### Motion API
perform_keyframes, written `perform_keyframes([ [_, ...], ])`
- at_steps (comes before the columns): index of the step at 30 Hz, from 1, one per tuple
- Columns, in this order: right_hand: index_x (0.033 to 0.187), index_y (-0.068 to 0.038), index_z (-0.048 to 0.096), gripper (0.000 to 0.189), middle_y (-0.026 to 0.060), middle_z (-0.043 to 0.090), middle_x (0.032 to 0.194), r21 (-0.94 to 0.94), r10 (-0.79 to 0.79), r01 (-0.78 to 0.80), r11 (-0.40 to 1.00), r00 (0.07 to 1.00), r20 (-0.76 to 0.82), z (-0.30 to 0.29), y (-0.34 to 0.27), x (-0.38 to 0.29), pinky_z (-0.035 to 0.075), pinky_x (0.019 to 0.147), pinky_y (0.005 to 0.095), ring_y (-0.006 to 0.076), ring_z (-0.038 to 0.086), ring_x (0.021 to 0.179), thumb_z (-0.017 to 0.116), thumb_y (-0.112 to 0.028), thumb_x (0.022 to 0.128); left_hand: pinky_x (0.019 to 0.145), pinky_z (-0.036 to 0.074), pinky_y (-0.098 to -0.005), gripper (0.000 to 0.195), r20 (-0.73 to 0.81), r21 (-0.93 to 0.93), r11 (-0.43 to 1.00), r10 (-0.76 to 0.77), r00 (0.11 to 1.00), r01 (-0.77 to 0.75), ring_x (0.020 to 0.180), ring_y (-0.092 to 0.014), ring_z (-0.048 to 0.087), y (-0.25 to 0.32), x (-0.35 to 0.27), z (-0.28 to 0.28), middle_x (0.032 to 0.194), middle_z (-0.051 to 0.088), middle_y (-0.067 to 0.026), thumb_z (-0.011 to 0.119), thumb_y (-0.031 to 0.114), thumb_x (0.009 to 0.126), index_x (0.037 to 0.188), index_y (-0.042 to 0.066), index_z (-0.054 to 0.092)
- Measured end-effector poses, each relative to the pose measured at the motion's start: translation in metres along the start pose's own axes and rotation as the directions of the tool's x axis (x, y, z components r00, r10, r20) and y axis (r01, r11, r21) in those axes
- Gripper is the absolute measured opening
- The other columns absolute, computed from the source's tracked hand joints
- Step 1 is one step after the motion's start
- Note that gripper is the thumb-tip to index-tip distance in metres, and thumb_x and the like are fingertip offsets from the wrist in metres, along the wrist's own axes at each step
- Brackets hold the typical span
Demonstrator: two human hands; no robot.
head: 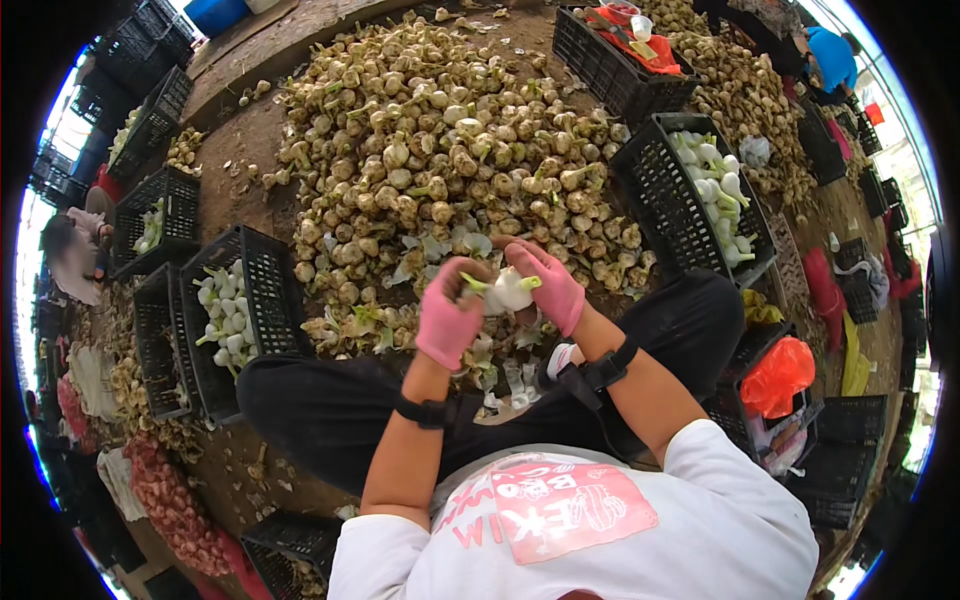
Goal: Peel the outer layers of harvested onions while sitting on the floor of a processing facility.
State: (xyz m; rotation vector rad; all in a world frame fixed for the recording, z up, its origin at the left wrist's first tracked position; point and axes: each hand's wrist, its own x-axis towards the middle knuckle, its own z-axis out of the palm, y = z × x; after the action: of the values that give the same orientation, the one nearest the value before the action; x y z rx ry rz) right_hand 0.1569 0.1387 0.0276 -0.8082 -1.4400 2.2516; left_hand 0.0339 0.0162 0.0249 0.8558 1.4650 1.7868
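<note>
A peeled white garlic bulb (513,291) with a short green stem end sits in the fingers of my right hand (551,289), in a pink glove. From the left, my left hand (454,311), also in pink, has its fingers curled around a pale, green-tipped strip of garlic skin (475,285) beside the bulb. Whether that strip is still joined to the bulb is hard to make out. Just beyond both hands spreads a large heap of unpeeled, soil-stained garlic (420,157). Loose peelings (517,382) lie below the hands, between my legs.
Black crates of white garlic stand at my left (274,292) and right (652,202). Another crate (600,71) at the back bears a knife and cups on red plastic. A red bag (776,379) lies right of my knee. Other people sit at far left (75,247) and far right (831,60).
</note>
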Motion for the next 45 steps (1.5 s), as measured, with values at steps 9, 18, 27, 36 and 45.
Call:
perform_keyframes([
  [9,0.152,-0.015,0.038,0.072,0.0055,0.067,0.087,0.020,0.275,-0.310,0.951,0.869,0.412,0.006,-0.023,-0.020,0.050,0.050,0.0265,0.0140,0.068,0.074,0.050,-0.060,0.097,0.084,0.051,-0.0329,0.040,-0.138,0.738,0.548,-0.447,0.884,0.393,0.099,-0.024,0.063,-0.018,0.021,-0.032,0.108,0.065,-0.0089,0.056,-0.005,0.080,0.119,0.004,0.061],
  [18,0.150,-0.012,0.039,0.049,0.0054,0.062,0.122,0.108,0.153,-0.136,0.985,0.973,-0.171,-0.005,0.024,0.008,0.059,0.076,0.0305,0.0140,0.065,0.098,0.049,-0.028,0.105,0.097,0.051,-0.0366,0.038,0.304,0.494,0.801,0.206,0.930,-0.339,0.118,-0.029,0.060,-0.015,0.002,-0.009,0.126,0.061,-0.0134,0.074,0.003,0.084,0.120,0.005,0.066],
  [27,0.153,-0.014,0.036,0.054,0.0019,0.066,0.104,0.587,-0.099,-0.315,0.746,0.819,0.566,-0.038,0.013,0.012,0.052,0.064,0.0240,0.0110,0.063,0.082,0.052,-0.011,0.102,0.074,0.063,-0.0293,0.028,-0.184,-0.566,0.784,-0.423,0.887,0.257,0.093,-0.019,0.071,-0.023,0.006,-0.027,0.111,0.070,-0.0127,0.066,0.016,0.095,0.119,0.003,0.062],
  [36,0.135,-0.012,0.052,0.046,0.0037,0.065,0.102,-0.049,-0.046,0.040,0.998,0.991,-0.129,0.000,0.011,0.002,0.055,0.071,0.0259,0.0132,0.064,0.088,0.068,-0.019,0.093,0.098,0.053,-0.0342,0.045,0.331,-0.511,0.739,-0.302,0.894,0.439,0.110,-0.023,0.064,-0.036,-0.008,-0.001,0.127,0.062,-0.0136,0.066,0.006,0.094,0.137,0.001,0.053],
  [45,0.112,-0.005,0.061,0.027,0.0101,0.069,0.101,0.188,0.148,-0.099,0.977,0.951,-0.271,-0.015,0.024,0.020,0.055,0.076,0.0334,0.0223,0.068,0.090,0.067,-0.020,0.090,0.100,0.049,-0.0344,0.048,-0.126,0.688,0.557,-0.541,0.831,0.466,0.123,-0.027,0.060,-0.114,0.066,-0.152,0.136,0.061,-0.0138,0.049,-0.002,0.091,0.138,0.004,0.055],
])
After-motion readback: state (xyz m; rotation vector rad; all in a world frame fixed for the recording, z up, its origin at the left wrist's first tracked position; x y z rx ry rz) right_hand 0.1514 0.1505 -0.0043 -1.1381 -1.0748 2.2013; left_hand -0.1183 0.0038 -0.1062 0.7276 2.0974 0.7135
